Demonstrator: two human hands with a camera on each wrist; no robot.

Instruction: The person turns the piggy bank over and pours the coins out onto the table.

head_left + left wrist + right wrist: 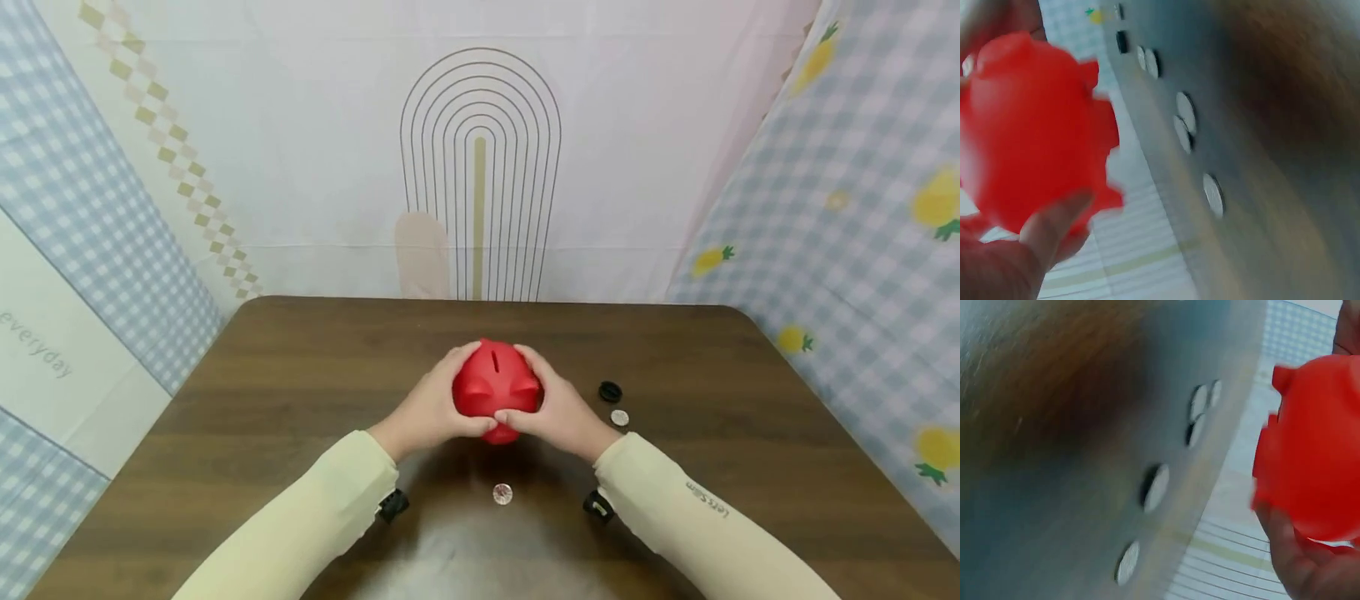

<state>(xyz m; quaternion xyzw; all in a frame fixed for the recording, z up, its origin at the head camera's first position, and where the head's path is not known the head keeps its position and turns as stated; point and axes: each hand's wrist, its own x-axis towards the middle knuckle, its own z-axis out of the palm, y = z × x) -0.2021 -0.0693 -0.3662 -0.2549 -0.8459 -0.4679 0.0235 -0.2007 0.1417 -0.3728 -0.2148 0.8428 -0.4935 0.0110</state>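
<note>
A red piggy bank (498, 379) is held between both hands over the table, its dark coin slot facing up. My left hand (442, 396) grips its left side and my right hand (555, 404) its right, the thumbs meeting near its front. In the left wrist view the piggy bank (1035, 131) stands off the tabletop, its short feet pointing toward the wood. Several silver coins (1157, 487) lie on the table below it, mostly hidden from the head view by the bank and hands. One coin (502, 494) lies nearer the body.
A round black stopper (611, 391) and another coin (619, 417) lie right of the right hand on the brown wooden table (315, 350). Patterned cloth (315, 150) hangs behind the table, with checked cloth (847, 250) along the right side.
</note>
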